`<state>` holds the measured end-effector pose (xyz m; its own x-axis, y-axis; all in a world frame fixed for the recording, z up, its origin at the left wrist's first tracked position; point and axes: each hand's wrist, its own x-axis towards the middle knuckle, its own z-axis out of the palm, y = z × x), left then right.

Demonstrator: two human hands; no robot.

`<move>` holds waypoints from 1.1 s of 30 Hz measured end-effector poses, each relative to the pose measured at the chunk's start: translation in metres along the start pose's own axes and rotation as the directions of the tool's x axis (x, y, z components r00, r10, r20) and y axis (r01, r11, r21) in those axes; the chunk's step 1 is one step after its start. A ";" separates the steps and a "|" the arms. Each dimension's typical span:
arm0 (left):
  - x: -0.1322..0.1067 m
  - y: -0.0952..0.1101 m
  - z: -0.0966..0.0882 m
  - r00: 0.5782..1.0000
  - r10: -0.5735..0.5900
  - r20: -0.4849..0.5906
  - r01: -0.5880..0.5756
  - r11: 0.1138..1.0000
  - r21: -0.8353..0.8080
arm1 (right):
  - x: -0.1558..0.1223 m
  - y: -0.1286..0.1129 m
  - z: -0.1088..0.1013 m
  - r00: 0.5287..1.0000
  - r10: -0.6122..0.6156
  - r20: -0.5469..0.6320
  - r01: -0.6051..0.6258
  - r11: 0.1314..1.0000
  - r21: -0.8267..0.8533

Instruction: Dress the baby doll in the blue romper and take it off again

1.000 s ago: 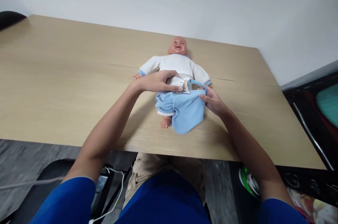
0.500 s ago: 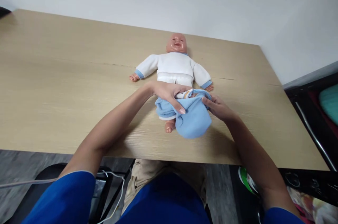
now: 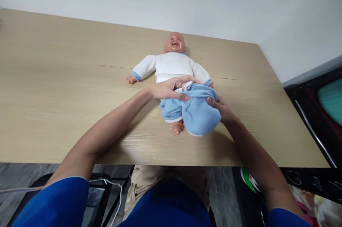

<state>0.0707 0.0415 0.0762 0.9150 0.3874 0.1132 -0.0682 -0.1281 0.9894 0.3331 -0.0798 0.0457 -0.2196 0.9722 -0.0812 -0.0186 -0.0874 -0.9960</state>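
Note:
A baby doll (image 3: pixel 175 43) in a white top (image 3: pixel 171 66) lies on its back on the wooden table (image 3: pixel 66 84), head away from me. Light blue trousers (image 3: pixel 196 111) cover its lower body; one bare foot (image 3: pixel 176 127) sticks out at the front. My left hand (image 3: pixel 171 89) rests at the doll's waist, fingers curled over the trousers' waistband. My right hand (image 3: pixel 223 110) grips the right side of the blue trousers, its fingers partly hidden by the cloth.
A white wall stands behind the table. A dark shelf unit (image 3: pixel 315 113) with a teal thing on it is at the right. Under the table's front edge are cables (image 3: pixel 117 195) and a green and white object (image 3: pixel 248 180) on the floor.
My left hand moved from the front of the trousers back up to the waistband. The trousers sit higher at the doll's waist, and my right hand shifted a little down its side.

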 end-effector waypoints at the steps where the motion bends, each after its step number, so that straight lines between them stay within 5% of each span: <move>1: 0.001 0.000 0.001 0.999 0.030 -0.017 -0.030 1.000 -0.005 | 0.000 0.001 0.002 0.999 0.004 -0.042 -0.003 0.999 0.033; 7: 0.004 -0.008 0.001 0.997 0.050 -0.057 -0.052 0.998 -0.029 | 0.000 0.003 0.001 0.999 0.000 -0.046 -0.001 1.000 -0.014; 11: 0.004 -0.012 -0.002 0.995 0.064 -0.079 -0.069 0.995 -0.067 | -0.001 -0.001 -0.008 0.954 0.019 0.298 0.026 0.989 -0.145; 13: 0.003 -0.011 -0.004 0.999 0.030 -0.026 -0.031 0.999 -0.043 | -0.002 -0.005 -0.011 0.933 0.022 0.360 0.052 0.980 -0.193; 18: 0.001 -0.008 -0.008 0.991 -0.078 0.105 0.062 0.987 0.145 | -0.001 -0.006 -0.008 0.998 -0.055 0.012 0.055 0.997 0.050; 21: 0.001 -0.009 -0.009 0.990 -0.076 0.119 0.057 0.986 0.157 | 0.002 -0.001 -0.008 0.999 0.039 -0.031 -0.034 0.990 0.140; 25: -0.001 -0.008 -0.009 0.993 -0.073 0.089 0.061 0.990 0.126 | 0.002 -0.002 -0.013 0.985 0.102 0.142 -0.104 0.995 0.006; 29: -0.004 -0.004 -0.010 0.993 -0.086 0.086 0.076 0.990 0.119 | -0.002 -0.011 -0.021 0.881 0.130 0.455 -0.067 0.986 -0.152; 31: -0.005 -0.003 -0.011 0.986 -0.117 0.117 0.099 0.984 0.149 | -0.004 -0.014 -0.023 0.865 0.114 0.488 -0.036 0.985 -0.167; 33: -0.006 -0.002 -0.011 0.974 -0.147 0.171 0.118 0.979 0.167 | -0.005 -0.012 -0.022 0.922 0.064 0.383 -0.030 0.995 -0.094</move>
<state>0.0610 0.0496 0.0745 0.9694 0.2403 -0.0507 0.1081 -0.2321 0.9667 0.3560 -0.0788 0.0570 -0.5770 0.8073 -0.1242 0.0797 -0.0957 -0.9922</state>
